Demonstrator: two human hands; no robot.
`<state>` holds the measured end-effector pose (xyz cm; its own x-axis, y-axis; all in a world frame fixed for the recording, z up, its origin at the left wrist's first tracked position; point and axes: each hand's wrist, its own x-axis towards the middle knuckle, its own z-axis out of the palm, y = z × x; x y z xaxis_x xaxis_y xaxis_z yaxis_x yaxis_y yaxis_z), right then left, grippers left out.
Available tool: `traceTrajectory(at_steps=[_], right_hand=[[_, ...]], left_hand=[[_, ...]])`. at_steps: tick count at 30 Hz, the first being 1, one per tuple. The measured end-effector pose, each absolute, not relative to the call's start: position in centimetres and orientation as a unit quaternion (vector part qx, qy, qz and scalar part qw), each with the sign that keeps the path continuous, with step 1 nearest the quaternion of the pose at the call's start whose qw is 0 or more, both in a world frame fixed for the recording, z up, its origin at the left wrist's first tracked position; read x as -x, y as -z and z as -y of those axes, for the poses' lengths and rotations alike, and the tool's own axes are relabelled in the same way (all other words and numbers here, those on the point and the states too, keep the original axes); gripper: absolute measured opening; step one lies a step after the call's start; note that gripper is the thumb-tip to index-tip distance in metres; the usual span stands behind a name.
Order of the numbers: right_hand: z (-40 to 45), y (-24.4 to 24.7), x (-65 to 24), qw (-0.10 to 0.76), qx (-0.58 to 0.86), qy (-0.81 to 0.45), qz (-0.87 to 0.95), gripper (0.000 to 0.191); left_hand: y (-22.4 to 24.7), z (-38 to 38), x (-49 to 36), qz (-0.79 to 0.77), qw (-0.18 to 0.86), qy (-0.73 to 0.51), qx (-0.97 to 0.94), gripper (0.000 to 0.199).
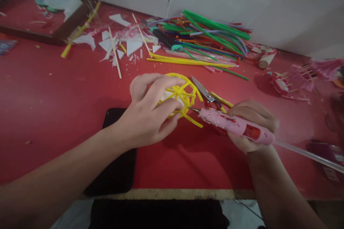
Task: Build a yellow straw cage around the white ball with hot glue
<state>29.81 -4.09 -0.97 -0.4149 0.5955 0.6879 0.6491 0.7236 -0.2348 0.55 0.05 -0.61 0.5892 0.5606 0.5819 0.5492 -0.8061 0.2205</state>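
My left hand (156, 105) is closed around a small yellow woven frame (188, 93) of pipe-cleaner-like strips, with something white inside it. Two strip ends stick out to the right. In my right hand (252, 114) is a pink hot glue gun (233, 125), a clear glue stick (306, 154) trailing from its back end. The metal nozzle points left and meets the right side of the yellow frame; whether it touches is hard to tell. Scissors (206, 94) with yellow handles lie just behind the nozzle. The fingers partly hide the frame's left side.
A black phone (118, 164) lies under my left forearm at the table's front edge. Behind are yellow strips (188, 61), a pile of coloured pipe cleaners (212, 32), white scraps (133, 45) and sticks. A dark wooden frame (32, 35) sits back left, a pink stick model (292, 78) right.
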Motion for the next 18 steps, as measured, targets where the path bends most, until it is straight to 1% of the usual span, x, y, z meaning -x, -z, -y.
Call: traceTrajectory(at_steps=[4,10,18], right_hand=[[4.15,0.88,-29.82,0.387,0.377,0.033,0.841,0.017],[4.07,0.75,-29.85,0.392,0.374,0.035,0.840,0.011],[3.85,0.65,-29.94,0.398,0.363,0.046,0.841,0.009]], left_hand=[[0.68,-0.06,-0.51,-0.311,0.023,-0.325,-0.893,0.006],[0.66,-0.17,-0.49,-0.300,0.026,-0.327,-0.896,0.005],[0.63,-0.02,-0.47,-0.307,0.016,-0.329,-0.893,0.007]])
